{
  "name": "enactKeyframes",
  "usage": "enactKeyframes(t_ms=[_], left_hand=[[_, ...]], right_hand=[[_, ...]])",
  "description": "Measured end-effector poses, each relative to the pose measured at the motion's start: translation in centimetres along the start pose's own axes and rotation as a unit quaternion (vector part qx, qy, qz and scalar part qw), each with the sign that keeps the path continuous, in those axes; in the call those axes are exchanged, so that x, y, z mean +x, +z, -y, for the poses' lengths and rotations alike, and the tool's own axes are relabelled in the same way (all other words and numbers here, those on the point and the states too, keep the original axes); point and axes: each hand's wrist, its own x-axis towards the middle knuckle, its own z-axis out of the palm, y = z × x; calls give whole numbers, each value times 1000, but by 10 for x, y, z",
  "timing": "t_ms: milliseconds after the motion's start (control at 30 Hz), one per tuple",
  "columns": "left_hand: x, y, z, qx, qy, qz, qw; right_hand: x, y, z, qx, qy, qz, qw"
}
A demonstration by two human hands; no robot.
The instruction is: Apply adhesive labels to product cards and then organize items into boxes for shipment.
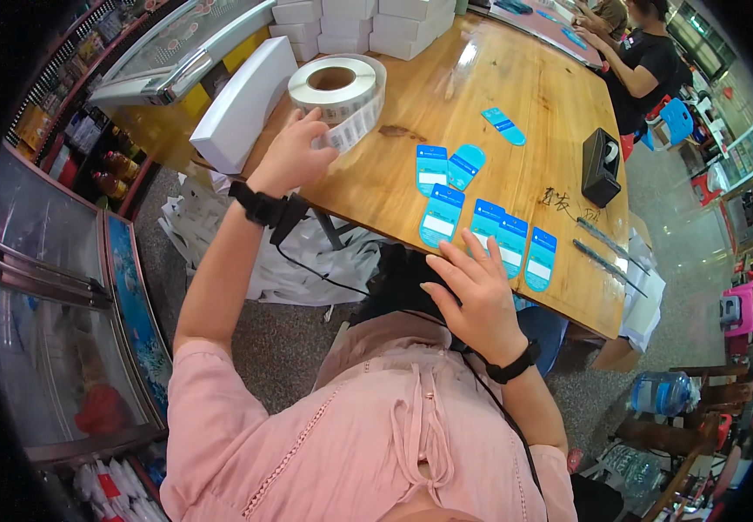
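- Beneath the left fingertips: the near side of the label roll [357,85], lying flat on the wooden table [407,87]; its loose strip [357,129] curves round to just beyond the thumb.
- Left hand [294,157]: fingers bent, tips appearing to touch the roll; whether finger and thumb pinch the strip cannot be told, because the back of the hand conceals the contact.
- Right hand [481,300]: fingers spread apart over the near table edge; fingertip contact with the cards cannot be confirmed.
- Just beyond the right fingertips: overlapping blue cards [513,237], partly covered by the fingers and by each other; exact count under the hand uncertain.
- Right of the right fingers: a single blue card [541,259], fully visible; ahead of the index fingertip, another card [442,214]; farther ahead, an upright card [431,170] beside a tilted card [466,166]; farthest off, one more slanted card [504,126]; small print illegible.
- Left of the left fingers: a long white box [244,104]; beyond them, stacked white boxes [342,28], cut off by the upper edge.
- Well right of the right fingers: a black dispenser [601,168] and two slender dark tools [609,265], type unclear.
- Far beyond the right fingers: a seated co-worker [646,65], partly cropped.
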Motion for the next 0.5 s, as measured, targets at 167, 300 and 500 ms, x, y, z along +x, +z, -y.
enactKeyframes(t_ms=[167,300,500], left_hand=[[3,4,-11,-14,69,22,997],[-78,22,-46,-110,145,-96,979],[-185,23,-84,-215,14,90,972]], right_hand=[[-1,-2,5,4,12,-16,1000],[1,-6,13,27,-14,-53,998],[14,10,26,95,-73,-75,990]])
